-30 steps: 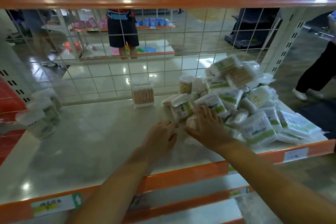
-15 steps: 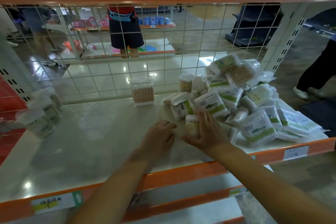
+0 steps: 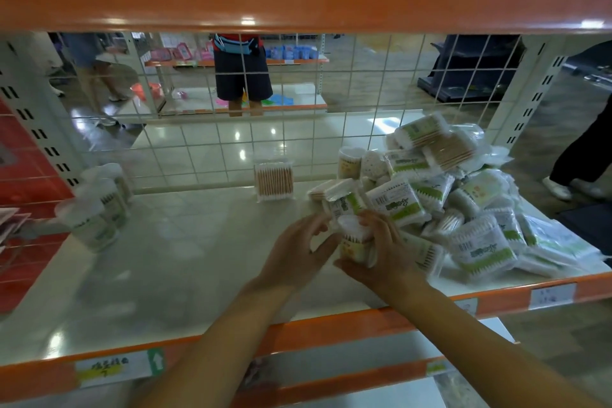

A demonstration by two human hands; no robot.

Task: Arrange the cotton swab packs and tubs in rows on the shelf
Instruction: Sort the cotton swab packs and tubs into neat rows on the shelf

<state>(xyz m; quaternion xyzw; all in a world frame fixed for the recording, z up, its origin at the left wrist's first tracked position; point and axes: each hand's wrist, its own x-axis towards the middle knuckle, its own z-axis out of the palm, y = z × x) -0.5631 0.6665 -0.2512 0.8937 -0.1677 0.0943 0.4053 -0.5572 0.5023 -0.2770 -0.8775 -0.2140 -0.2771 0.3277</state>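
At the near edge of the pile on the shelf, the right hand curls round a small swab tub, likely light, rigid and slick, best gripped round its sides, left hand loosely open beside it

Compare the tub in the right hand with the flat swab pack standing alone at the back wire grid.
The tub is a round container gripped by the right hand; the flat pack is a thin clear rectangle that nothing touches. The tub is held near the pile, at the front; the pack stands upright against the wire grid. The tub carries a yellowish label; the pack shows bare swab sticks. Both hold cotton swabs.
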